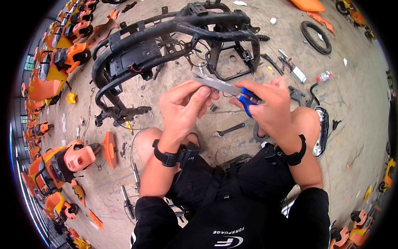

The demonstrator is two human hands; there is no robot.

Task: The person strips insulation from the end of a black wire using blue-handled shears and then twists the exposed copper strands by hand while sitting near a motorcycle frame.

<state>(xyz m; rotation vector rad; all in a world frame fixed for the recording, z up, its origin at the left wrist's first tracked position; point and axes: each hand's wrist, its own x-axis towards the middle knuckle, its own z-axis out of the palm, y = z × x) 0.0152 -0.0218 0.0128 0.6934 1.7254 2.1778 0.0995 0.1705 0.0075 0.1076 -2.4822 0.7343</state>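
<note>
My right hand [267,99] is closed round the blue handles of a pair of scissors [224,86], whose grey blades reach left across the front of my body. At the blades my left hand [182,103] has its thumb and fingers pressed together. Whether it grips the blades or something thin beside them I cannot make out. Just beyond both hands stands a black tubular vehicle frame [145,33], with a dark box and loose cables inside it. A wrench [231,129] lies on the floor below my hands, between my feet.
Small orange and yellow vehicles [78,159] line the left side. At the far right lie a black tyre [316,37], a plastic bottle [324,76] and a silver box with wires [297,74]. Shock absorbers [126,199] rest on the floor left of my legs.
</note>
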